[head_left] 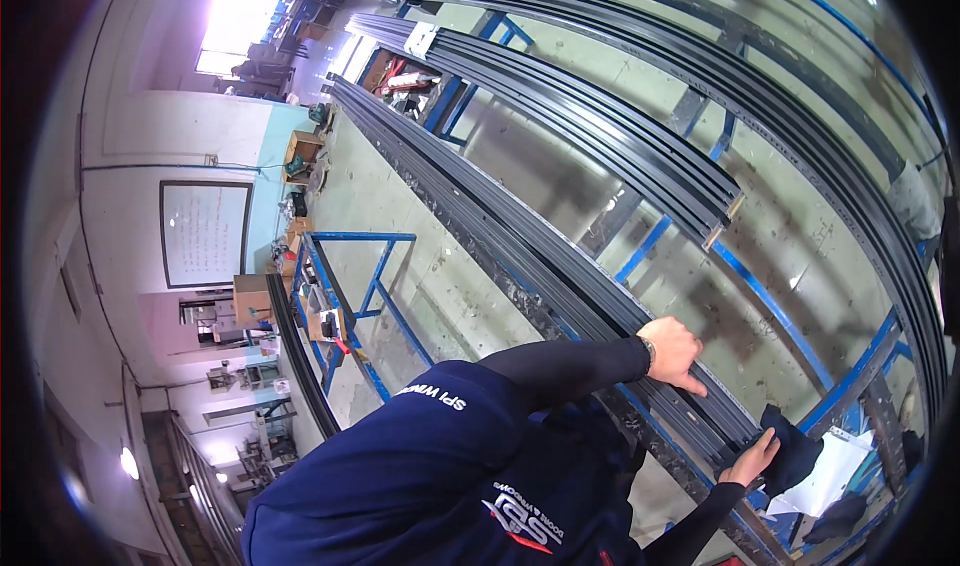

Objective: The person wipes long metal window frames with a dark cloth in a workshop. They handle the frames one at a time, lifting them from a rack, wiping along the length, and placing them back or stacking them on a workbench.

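Note:
Long dark grey metal profiles point(560, 291) lie side by side on a blue-framed rack and run from the far left toward me. My left hand point(672, 350) is over their right edge near the close end, its fingers curled down and its thumb against the profile. Nearer the end of the same profiles, my right hand point(752, 458) has its fingers closed on a black cloth point(788, 448), which bunches up beside it. The fingertips of the right hand are partly hidden by the cloth.
More dark profiles point(590, 131) rest on blue supports across the gap, with a longer row point(720, 81) beyond. White paper point(828, 474) lies by the cloth. A blue metal stand point(365, 236) is on the left, and a whiteboard point(206, 234) hangs on the wall.

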Available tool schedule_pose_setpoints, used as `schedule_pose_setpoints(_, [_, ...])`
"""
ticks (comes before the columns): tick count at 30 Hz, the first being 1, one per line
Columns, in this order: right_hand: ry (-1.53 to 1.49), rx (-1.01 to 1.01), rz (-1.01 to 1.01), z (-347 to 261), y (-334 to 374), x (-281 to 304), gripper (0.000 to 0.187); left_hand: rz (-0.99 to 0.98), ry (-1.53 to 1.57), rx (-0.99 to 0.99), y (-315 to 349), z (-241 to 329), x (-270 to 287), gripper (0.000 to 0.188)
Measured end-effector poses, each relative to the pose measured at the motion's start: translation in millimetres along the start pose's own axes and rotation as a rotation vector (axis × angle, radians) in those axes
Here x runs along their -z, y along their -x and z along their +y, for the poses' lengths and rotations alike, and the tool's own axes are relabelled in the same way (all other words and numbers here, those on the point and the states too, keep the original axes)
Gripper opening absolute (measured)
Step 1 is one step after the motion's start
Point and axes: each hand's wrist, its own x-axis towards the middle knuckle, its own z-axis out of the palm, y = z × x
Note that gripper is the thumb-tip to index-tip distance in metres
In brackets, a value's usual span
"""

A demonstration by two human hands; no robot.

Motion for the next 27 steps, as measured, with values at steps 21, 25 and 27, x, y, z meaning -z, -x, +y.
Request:
schedule_pose_setpoints(21, [-0.003, 0.329, -0.046, 0.8, 78.3, -99.1, 0.040, 0.078, -0.258, -0.048, 35.0, -82.6, 48.3, 0.076])
schedule_pose_setpoints(25, [-0.216, 0.112, 0.110, 22.5, 69.9, -84.2, 0.036, 0.091, -0.286, -0.047, 38.9, -84.4, 46.6, 0.076])
schedule_pose_setpoints(27, [-0.444, 0.047, -0.054, 6.8, 87.0, -69.9, 0.035, 0.105, -0.279, -0.032, 36.5, -82.2, 48.8, 0.075])
